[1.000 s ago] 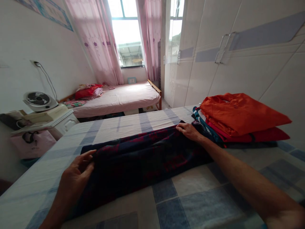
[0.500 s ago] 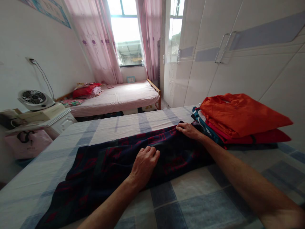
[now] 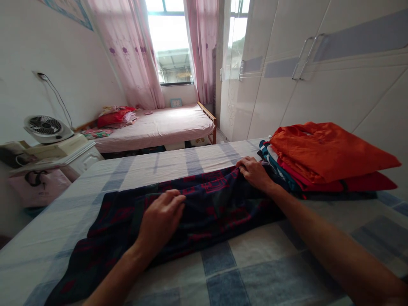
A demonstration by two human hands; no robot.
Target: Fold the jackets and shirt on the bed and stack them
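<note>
Smoothing a dark, red-patterned garment [image 3: 204, 212] with two bare hands across a check-covered bed [image 3: 149, 168].
The garment lies slantwise over the bed's middle, its left end running toward the near left corner, its right end just beside a stack of folded clothes [image 3: 328, 153] topped with orange, near the far right corner; the right hand [image 3: 254, 172] has its grip pinching the garment's far edge at that end; the left hand [image 3: 162, 214] lies over the garment's left half with fingers bent, and I cannot tell whether its grip holds any fabric; beyond the bed's far edge stands a pink-sheeted bed [image 3: 165, 127].
</note>
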